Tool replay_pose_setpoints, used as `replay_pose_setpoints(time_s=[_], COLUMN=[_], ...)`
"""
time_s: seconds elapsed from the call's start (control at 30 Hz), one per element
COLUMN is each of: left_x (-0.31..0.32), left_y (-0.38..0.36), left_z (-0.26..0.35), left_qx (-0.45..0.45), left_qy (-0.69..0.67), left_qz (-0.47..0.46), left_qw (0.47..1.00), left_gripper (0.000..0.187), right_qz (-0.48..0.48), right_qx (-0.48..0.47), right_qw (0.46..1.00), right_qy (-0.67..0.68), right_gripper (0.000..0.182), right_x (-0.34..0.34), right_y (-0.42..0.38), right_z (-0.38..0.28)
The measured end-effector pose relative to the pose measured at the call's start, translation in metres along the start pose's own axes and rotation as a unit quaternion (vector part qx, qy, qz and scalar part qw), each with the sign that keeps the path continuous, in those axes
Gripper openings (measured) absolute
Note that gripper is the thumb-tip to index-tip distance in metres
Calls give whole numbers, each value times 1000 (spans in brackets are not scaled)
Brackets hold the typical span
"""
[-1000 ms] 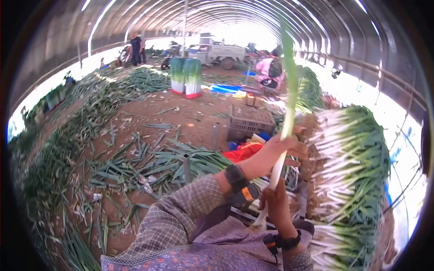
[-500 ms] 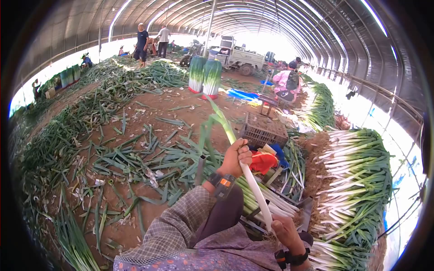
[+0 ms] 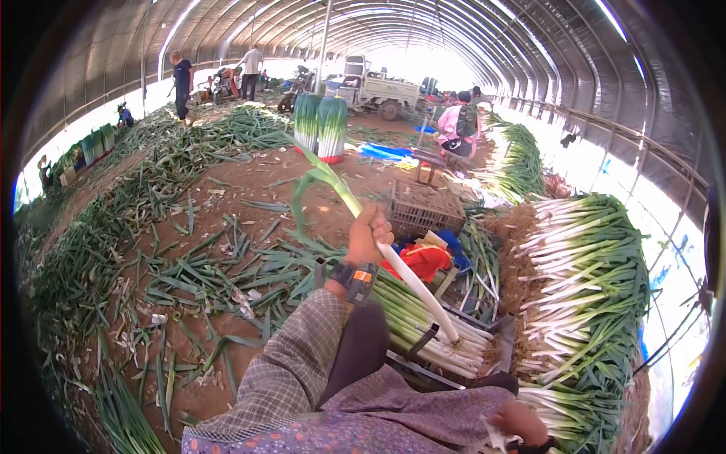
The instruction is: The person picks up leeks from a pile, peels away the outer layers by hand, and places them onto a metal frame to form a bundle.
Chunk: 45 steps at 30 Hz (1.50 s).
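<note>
The left hand [image 3: 368,236] has its fingers closed round a long leek [image 3: 408,281] where white shaft meets green, its root end resting on the bundle of leeks [image 3: 431,325] near centre. The right hand [image 3: 518,420], low right, looks loosely curled and empty. The shaft seems stiff and light, the leaves floppy, so the firm white part is best to hold.

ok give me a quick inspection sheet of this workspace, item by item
surface: bare dirt floor, strewn with cut green leaves
job's things: one leek held slanted, root end over the strapped bundle
clutter: tall leek stack to the right, dark crate, red cloth
grippers: left hand closed around the leek stalk; right hand low by the lap, grip unclear
cables: nothing seen
surroundings: arched tunnel roof, small truck, upright bundles, a seated person in pink, people standing at far left
</note>
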<state>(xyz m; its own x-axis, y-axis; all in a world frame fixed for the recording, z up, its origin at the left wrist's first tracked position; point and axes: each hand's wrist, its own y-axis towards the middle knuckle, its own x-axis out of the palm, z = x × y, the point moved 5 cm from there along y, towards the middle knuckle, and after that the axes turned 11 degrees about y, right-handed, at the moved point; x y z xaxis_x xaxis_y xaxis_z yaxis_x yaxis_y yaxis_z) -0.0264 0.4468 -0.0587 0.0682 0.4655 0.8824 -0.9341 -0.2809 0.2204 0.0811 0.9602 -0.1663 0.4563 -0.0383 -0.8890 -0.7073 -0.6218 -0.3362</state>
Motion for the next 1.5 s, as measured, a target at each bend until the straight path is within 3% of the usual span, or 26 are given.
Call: replay_pose_setpoints(time_s=[0.03,0.07,0.13,0.2,0.27,0.33,0.4,0.5,0.6,0.63,0.77,0.83,0.87,0.9,0.93,1.0,1.03,1.1,1.13,1.2,1.27,1.33,1.37,1.4,1.47,1.5], left_x=[0,1,7,17,33,45,45,36,16,-2,-71,-124,-127,-131,-154,-179,-178,-200,-184,-163,-154,-115,-138,-160,-148,-160], left_y=[-2,-4,-12,-20,-33,-44,-46,-36,-10,-2,12,38,37,37,49,68,71,100,108,137,162,158,161,159,129,124], left_z=[-6,-15,-45,-81,-113,-143,-160,-167,-155,-154,-150,-154,-145,-135,-130,-115,-103,-74,-44,27,77,125,141,149,97,59], left_qx=[-3,-7,-20,-39,-46,-77,-85,-54,-66,-60,-84,-61,-70,-77,-99,-144,-167,-124,-21,134,154,104,223,331,346,217], left_qy=[0,14,41,54,34,11,16,59,-65,-74,-72,-64,-84,-102,-123,-148,-153,-66,124,259,96,-119,75,265,145,63], left_qz=[8,12,21,-6,-53,-66,-69,-58,57,83,203,102,153,205,190,186,200,197,151,111,98,28,21,23,157,229], left_qw=[1000,1000,999,998,997,995,994,995,994,992,973,991,982,970,969,961,953,970,980,950,979,987,972,905,914,947], left_gripper=[12,11,10,10,12,15,20,32,54,57,69,71,68,65,62,56,53,51,52,53,54,53,55,57,61,52], right_qz=[-48,-26,159,336,355,262,82,72,227,213,228,222,229,226,222,241,248,264,273,294,331,379,386,364,377,368], right_qx=[90,159,66,9,-94,-87,-30,5,-102,-54,-12,34,13,61,108,93,95,74,61,37,-15,-90,-111,-104,-176,-177], right_qw=[991,987,985,933,909,910,828,898,940,952,971,974,973,972,968,966,964,961,959,955,940,915,913,920,902,906], right_qy=[-84,0,12,124,196,309,554,434,234,215,74,32,1,24,47,28,3,-26,-41,2,80,105,68,101,115,107], right_gripper=[35,34,26,35,41,41,46,47,48,47,45,46,48,47,47,44,41,40,40,40,40,40,40,41,42,43], right_x=[3,-26,-66,-113,-120,-115,-87,-90,-107,-123,-161,-185,-194,-205,-213,-221,-221,-218,-219,-225,-232,-239,-246,-248,-241,-231], right_y=[-19,-37,-29,-14,33,76,117,118,96,78,30,8,-3,-11,-15,-11,-2,29,49,97,148,196,218,243,289,311], right_z=[28,4,-9,-67,-93,-124,-131,-117,-81,-88,-68,-71,-68,-71,-70,-57,-50,-37,-33,-33,-31,-38,-51,-54,-61,-61])
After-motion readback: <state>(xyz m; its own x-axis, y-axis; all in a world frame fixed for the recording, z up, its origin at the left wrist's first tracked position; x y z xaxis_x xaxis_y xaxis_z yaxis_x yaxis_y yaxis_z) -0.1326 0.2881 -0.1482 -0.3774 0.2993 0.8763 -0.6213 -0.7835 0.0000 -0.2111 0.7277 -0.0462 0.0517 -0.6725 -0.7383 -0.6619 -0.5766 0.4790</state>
